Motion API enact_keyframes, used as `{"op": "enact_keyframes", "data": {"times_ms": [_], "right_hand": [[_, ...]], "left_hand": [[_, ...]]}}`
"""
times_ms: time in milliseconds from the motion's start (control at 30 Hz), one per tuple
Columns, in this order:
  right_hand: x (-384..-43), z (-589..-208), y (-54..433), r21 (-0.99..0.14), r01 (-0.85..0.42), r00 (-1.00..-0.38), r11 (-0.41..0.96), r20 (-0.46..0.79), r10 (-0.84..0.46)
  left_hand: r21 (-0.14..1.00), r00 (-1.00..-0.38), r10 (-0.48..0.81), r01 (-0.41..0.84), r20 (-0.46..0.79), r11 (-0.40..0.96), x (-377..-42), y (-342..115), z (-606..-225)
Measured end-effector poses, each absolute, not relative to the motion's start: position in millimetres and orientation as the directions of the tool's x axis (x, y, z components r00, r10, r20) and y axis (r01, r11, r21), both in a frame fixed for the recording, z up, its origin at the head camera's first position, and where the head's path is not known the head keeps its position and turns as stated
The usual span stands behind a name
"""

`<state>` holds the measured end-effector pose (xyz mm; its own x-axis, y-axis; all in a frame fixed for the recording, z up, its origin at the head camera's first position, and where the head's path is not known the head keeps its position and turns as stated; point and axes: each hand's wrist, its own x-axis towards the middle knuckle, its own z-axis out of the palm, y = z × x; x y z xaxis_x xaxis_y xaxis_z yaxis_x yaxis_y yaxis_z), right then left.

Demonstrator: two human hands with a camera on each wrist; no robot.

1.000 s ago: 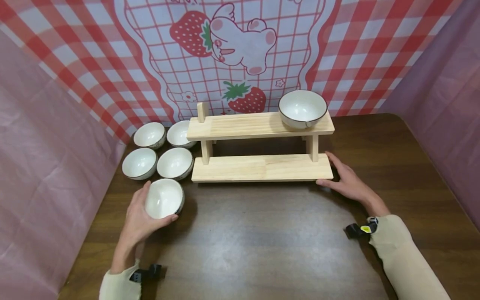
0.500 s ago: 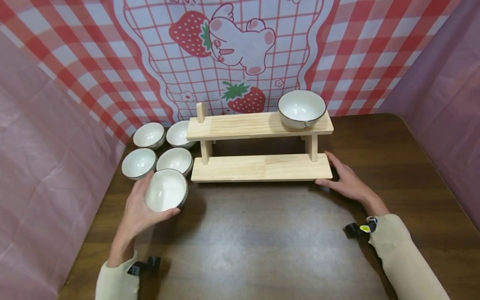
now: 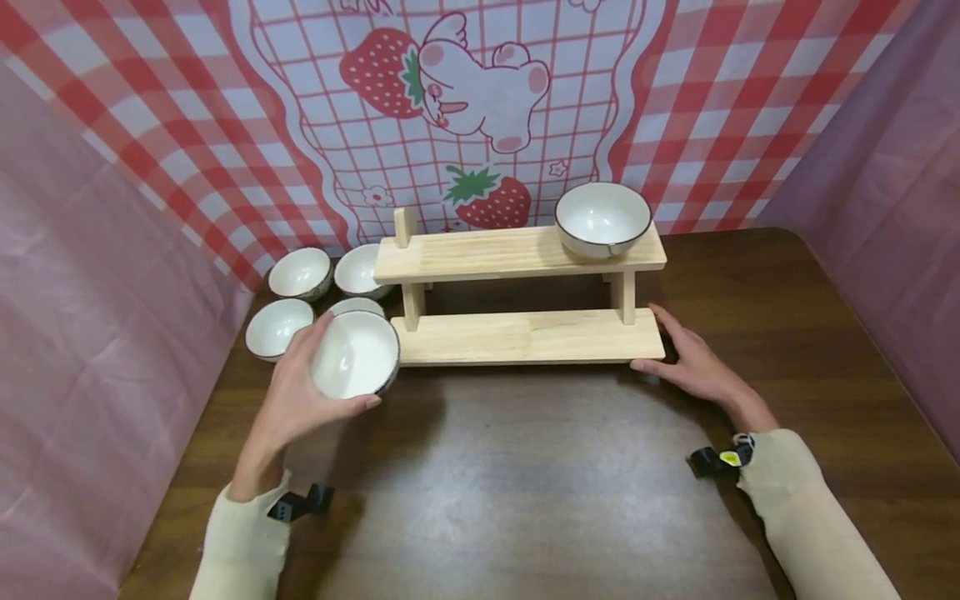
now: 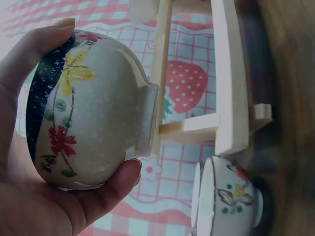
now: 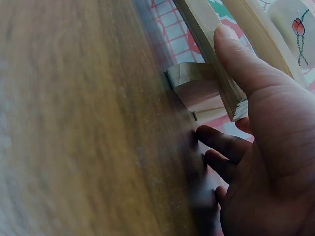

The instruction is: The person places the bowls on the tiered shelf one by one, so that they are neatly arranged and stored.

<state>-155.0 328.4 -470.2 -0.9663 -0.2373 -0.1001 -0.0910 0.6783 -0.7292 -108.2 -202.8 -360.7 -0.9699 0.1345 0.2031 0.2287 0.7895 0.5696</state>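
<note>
White round ceramic bowl (image 3: pixel 356 356), dark blue rim band, red and yellow flowers painted outside, is in the left hand (image 3: pixel 300 387), up off the counter (image 3: pixel 487 475), mouth up, at left of centre. Left hand pinches it by the side, thumb and fingers curved round the wall; left wrist view has one digit at the rim and another near the foot ring. In the head view the bowl overlaps the left end of the lower board of a pale two-tier wooden shelf (image 3: pixel 525 336); cannot tell if they touch. Right hand (image 3: pixel 697 362) grips the right end of that lower board between thumb and finger, thumb at the front edge, other fingers loosely bent below. Top board carries a larger white bowl with thin dark rim (image 3: pixel 603 218), upright at its right end. Left of the shelf, four small white ceramic bowls (image 3: pixel 300 273) stand upright on the counter in two rows, close together; the front right one is partly hidden behind the held bowl. Counter is dark brown wood grain. Behind: red-and-white checked cloth (image 3: pixel 750 92) with strawberries and a white cartoon animal. Plain pink cloth (image 3: pixel 75 333) at both sides. Both forearms in cream sleeves (image 3: pixel 810 508), small black device (image 3: pixel 300 502) at each wrist.
</note>
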Motion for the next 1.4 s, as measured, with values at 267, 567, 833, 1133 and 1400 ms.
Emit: {"op": "enact_keyframes", "data": {"times_ms": [267,567,833,1133,1400], "right_hand": [[-155,-470,329,-0.724,-0.089,-0.966,0.684,-0.104,-0.236],[-154,-468,328,-0.725,-0.099,-0.967,0.682,-0.09,-0.237],[-153,-468,328,-0.725,-0.097,-0.968,0.682,-0.091,-0.235],[-152,-468,328,-0.723,-0.08,-0.965,0.687,-0.116,-0.234],[-153,-469,328,-0.725,-0.064,-0.966,0.686,-0.127,-0.224]], "left_hand": [[0.571,-0.959,0.184,0.275,0.213,0.773,-122,-191,-344],[0.591,-0.955,0.218,0.295,0.199,0.751,-144,-174,-331],[0.594,-0.953,0.243,0.304,0.182,0.745,-163,-156,-322],[0.609,-0.941,0.285,0.336,0.182,0.718,-182,-137,-314],[0.646,-0.937,0.304,0.341,0.174,0.683,-199,-118,-310]]}}
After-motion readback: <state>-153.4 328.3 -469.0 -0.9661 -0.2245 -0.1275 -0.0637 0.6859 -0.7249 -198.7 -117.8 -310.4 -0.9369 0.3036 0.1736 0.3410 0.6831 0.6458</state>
